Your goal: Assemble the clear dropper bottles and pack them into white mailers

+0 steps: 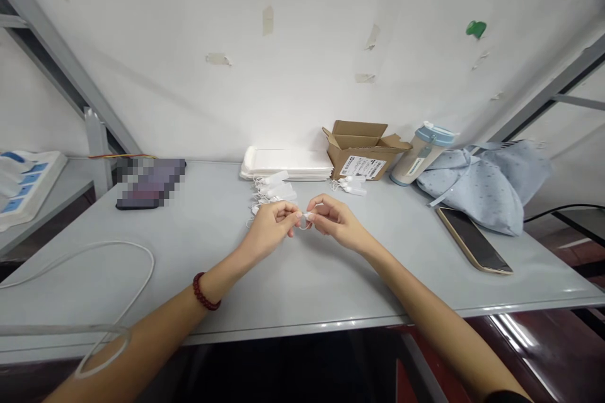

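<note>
Both hands meet over the middle of the table. Between their fingertips is a small white piece with a thin cord loop [304, 221]; its exact kind is too small to make out. My left hand [270, 225] pinches one side of it, and my right hand [339, 221] pinches the other. Just beyond my left hand lies a pile of small white tag-like pieces with cords [276, 189], partly covered by that hand. A few more such corded pieces [352, 186] rest farther right, in front of an open cardboard box [362, 151].
Against the wall lies a stack of white flat trays or sheets [290, 164]. To the right stand a tumbler [420, 154], a light blue cloth bag [477, 186] and a phone [474, 239]. On the left are a pixelated dark object [151, 182], a white cable [146, 277] and a power strip [33, 186].
</note>
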The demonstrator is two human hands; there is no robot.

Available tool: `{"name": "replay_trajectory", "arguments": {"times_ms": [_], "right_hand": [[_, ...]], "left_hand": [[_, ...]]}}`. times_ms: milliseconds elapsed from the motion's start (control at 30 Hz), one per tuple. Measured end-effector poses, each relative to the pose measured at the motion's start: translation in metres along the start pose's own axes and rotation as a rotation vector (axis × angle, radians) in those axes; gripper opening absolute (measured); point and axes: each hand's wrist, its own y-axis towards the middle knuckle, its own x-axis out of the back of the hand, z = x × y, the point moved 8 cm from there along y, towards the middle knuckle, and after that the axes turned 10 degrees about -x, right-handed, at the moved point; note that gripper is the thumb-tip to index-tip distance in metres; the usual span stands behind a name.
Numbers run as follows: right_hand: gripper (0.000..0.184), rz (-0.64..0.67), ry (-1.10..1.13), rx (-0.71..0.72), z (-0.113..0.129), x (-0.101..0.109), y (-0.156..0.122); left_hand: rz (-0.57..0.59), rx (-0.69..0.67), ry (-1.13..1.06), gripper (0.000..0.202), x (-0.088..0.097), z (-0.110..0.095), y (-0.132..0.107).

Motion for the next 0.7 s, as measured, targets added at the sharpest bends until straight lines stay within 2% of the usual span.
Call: {"name": "replay_trajectory", "arguments": {"times_ms": [200,400,700], "right_hand": [[0.018,-0.033,0.044,-0.003,0.0042,0.0052,0.0009],[0.017,-0.048,0.036,-0.011,0.0055,0.0084,0.0006],[0.014,0.034,0.015,-0.013,-0.0003,-0.0007,0.0003]], "left_hand": [[0.091,0.047,-0.033,0.038,0.0058,-0.0036,0.0044],[0.105,0.055,0.006,0.031,0.0054,-0.0025,0.0036],[0.128,0.041,0.030,0.019,0.0000,-0.0012,0.0011]]}}
